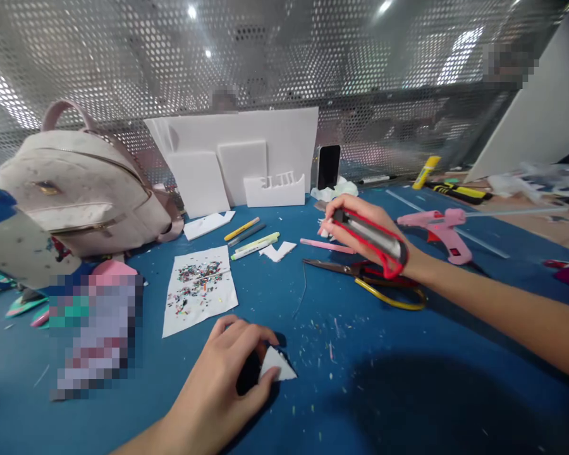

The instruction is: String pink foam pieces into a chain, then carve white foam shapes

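Note:
My left hand pinches a small white foam-board triangle between thumb and fingers, low over the blue table. Held in my right hand is a red-and-black utility knife, its handle end pointing back toward me. The fingertips of that hand reach down at small white scraps, and whether they grip one is hard to see. Under the right wrist lie scissors with yellow-edged handles. A white V-shaped piece rests further back, beside a pink pen.
Colourful bits cover a white paper sheet on the left. Several pens lie behind it. White boards and a phone stand at the back. A pink glue gun is at right, a backpack at left.

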The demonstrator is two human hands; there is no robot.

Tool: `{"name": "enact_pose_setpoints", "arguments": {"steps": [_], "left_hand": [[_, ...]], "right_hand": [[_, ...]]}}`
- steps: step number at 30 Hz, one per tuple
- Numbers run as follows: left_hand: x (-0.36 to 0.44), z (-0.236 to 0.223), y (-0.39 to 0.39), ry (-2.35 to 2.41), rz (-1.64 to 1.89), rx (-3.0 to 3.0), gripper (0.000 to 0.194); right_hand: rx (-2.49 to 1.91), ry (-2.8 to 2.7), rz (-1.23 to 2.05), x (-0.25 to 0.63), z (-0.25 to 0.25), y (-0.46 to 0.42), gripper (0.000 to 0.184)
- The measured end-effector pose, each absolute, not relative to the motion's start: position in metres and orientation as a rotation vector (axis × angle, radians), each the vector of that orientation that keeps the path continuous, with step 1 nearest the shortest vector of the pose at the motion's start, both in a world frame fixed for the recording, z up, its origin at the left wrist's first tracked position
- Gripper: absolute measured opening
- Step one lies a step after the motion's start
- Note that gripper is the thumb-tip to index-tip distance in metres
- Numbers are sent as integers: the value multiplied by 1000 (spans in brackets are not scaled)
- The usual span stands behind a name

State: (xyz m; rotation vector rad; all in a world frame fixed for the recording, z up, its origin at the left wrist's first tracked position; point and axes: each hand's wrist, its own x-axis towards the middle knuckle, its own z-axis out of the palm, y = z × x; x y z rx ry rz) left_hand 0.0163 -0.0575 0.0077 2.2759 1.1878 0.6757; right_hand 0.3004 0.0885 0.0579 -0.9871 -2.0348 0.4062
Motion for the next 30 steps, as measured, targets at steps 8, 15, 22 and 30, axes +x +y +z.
{"name": "enact_pose_setpoints", "arguments": {"steps": [8,15,22,30], "left_hand": [[14,7,-53,1144,646,2360,21],[14,5,-53,1171,674,2394,22],[14,7,-54,1192,648,2369,22],[15,9,-56,1204,672,2353,18]], "right_hand": [[-1135,-2162,260,317,52,112,10],[-1258,-2097,136,343,46,157,18],[-1245,-2076,147,345,55,154,16],[-1305,-2091,128,355,52,170,19]]}}
